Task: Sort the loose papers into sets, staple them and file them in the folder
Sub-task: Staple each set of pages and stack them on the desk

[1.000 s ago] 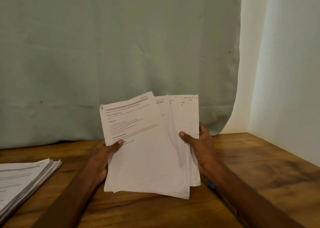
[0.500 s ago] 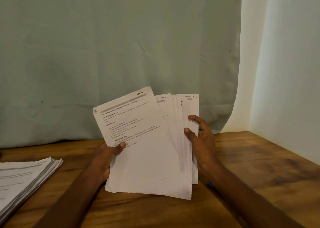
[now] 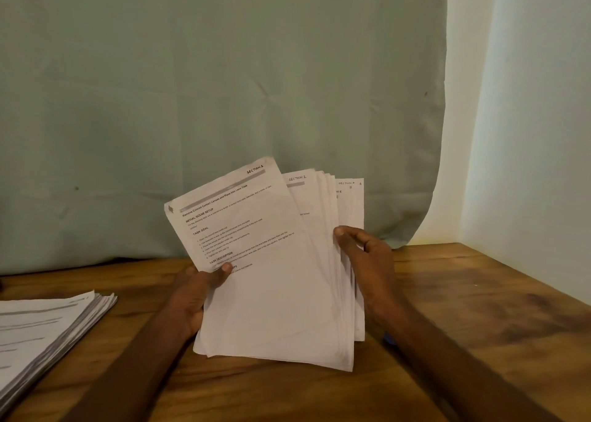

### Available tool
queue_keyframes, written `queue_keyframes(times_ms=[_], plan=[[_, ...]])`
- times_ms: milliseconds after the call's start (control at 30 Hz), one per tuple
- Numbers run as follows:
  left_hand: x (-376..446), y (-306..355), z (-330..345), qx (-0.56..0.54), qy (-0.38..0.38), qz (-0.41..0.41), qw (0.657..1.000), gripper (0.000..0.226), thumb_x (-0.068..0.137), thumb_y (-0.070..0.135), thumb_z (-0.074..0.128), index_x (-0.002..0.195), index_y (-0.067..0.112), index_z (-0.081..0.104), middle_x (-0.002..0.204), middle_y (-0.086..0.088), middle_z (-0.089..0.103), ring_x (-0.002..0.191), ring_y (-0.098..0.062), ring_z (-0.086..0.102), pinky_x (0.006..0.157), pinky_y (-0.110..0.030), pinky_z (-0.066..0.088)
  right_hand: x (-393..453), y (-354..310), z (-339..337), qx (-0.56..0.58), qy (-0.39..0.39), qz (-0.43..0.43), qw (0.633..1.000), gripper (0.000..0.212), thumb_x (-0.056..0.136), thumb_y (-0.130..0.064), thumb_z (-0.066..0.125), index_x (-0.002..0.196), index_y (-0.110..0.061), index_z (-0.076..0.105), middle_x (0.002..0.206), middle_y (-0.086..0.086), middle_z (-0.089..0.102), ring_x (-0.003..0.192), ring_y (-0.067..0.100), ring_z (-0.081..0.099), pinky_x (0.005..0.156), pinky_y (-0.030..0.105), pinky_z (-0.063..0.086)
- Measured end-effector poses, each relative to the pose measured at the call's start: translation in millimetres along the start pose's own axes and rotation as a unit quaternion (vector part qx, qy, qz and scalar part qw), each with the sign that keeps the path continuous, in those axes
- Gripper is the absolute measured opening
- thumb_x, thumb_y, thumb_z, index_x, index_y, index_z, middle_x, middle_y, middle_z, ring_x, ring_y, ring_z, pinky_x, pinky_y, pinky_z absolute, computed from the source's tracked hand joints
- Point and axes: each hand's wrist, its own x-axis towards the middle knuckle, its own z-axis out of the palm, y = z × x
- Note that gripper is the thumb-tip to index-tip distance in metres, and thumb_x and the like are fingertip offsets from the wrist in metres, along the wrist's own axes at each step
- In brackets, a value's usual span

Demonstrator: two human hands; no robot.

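A: What has each hand got hold of?

B: Both hold one fanned bundle of papers point(image 3: 275, 293) above the table point(image 3: 479, 309). The left hand point(image 3: 195, 296) grips the bundle's left edge, thumb pressed across the front sheet point(image 3: 243, 248) and fingers hidden behind. The right hand point(image 3: 367, 268) curls round the right edge, thumb on the front and fingers at the back sheets.

A: Where does the bundle sit?

B: Upright, in the middle, its lower edge low over the wood; I can't tell whether it touches. The front sheet tilts left and is marked "Section 1"; the next reads "Section 2".

A: What lies around it?

B: A second stack of papers point(image 3: 44, 332) lies flat at the table's left, well apart from the hands, cut off by the picture's edge. A green curtain point(image 3: 224, 101) hangs behind, a pale wall point(image 3: 527, 133) at the right. Something small and blue point(image 3: 388, 338) peeks from under the right wrist, mostly hidden.

A: Counts?

B: Two hands, two lots of paper. The sheets in either are too many and too overlapped to count.
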Motion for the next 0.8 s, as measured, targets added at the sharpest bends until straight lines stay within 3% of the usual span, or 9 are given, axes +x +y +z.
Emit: queue_keyframes(times_ms=[67,200,300,433,533,733,800], plan=[[0,0,0,0.0,-0.011,0.0,1.0,0.035,0.089,-0.003,0.069,0.116,0.02,0.067,0.101,0.006,0.08,0.085,-0.007,0.076,0.061,-0.019,0.059,-2,0,1,0.003,-0.028,0.015,0.999,0.011,0.09,-0.025,0.077,0.096,-0.034,0.074,0.092,-0.026,0.076,0.089,-0.006,0.07,0.066,0.006,0.051],[-2,0,2,-0.028,-0.032,0.001,0.999,0.047,0.077,0.007,0.074,0.121,0.02,0.067,0.113,-0.001,0.078,0.094,-0.016,0.077,0.066,-0.027,0.062,-3,3,1,-0.009,-0.054,0.022,0.998,0.018,0.09,-0.018,0.078,0.095,-0.035,0.075,0.095,-0.019,0.078,0.088,-0.001,0.073,0.068,0.008,0.053],[-3,0,2,-0.041,-0.035,0.001,0.999,0.046,0.079,0.004,0.073,0.122,0.018,0.067,0.109,-0.001,0.079,0.092,-0.017,0.077,0.064,-0.028,0.062,-2,2,0,-0.022,-0.049,0.026,0.998,0.022,0.089,-0.015,0.078,0.094,-0.036,0.072,0.089,-0.026,0.076,0.086,-0.005,0.072,0.066,0.006,0.052],[-5,0,3,-0.036,-0.03,-0.007,0.999,0.036,0.09,-0.003,0.068,0.12,0.018,0.067,0.104,0.001,0.08,0.087,-0.015,0.078,0.062,-0.027,0.061,-1,4,0,-0.021,-0.047,0.03,0.998,0.02,0.09,-0.016,0.077,0.095,-0.035,0.072,0.092,-0.025,0.076,0.087,-0.003,0.072,0.066,0.007,0.052],[-7,2,7,-0.035,-0.04,-0.004,0.999,0.043,0.08,0.002,0.074,0.121,0.014,0.068,0.108,-0.001,0.079,0.091,-0.016,0.077,0.064,-0.026,0.061,-2,3,1,-0.004,-0.041,0.043,0.998,0.019,0.085,-0.02,0.082,0.1,-0.03,0.074,0.094,-0.02,0.077,0.087,0.001,0.074,0.064,0.01,0.054],[-10,3,10,-0.041,-0.022,-0.014,0.999,0.058,0.07,0.007,0.08,0.126,0.009,0.068,0.121,-0.011,0.075,0.109,-0.032,0.073,0.082,-0.041,0.06,-2,1,-1,0.031,-0.025,0.058,0.998,0.021,0.084,-0.024,0.083,0.103,-0.023,0.075,0.095,-0.014,0.079,0.086,0.005,0.075,0.064,0.013,0.056],[-10,4,11,-0.043,-0.019,-0.01,0.999,0.057,0.07,0.009,0.079,0.126,0.011,0.068,0.119,-0.009,0.076,0.105,-0.028,0.074,0.076,-0.038,0.062,-2,1,-2,0.036,-0.021,0.068,0.997,0.014,0.088,-0.028,0.078,0.101,-0.026,0.074,0.094,-0.015,0.079,0.086,0.006,0.075,0.062,0.013,0.056]])
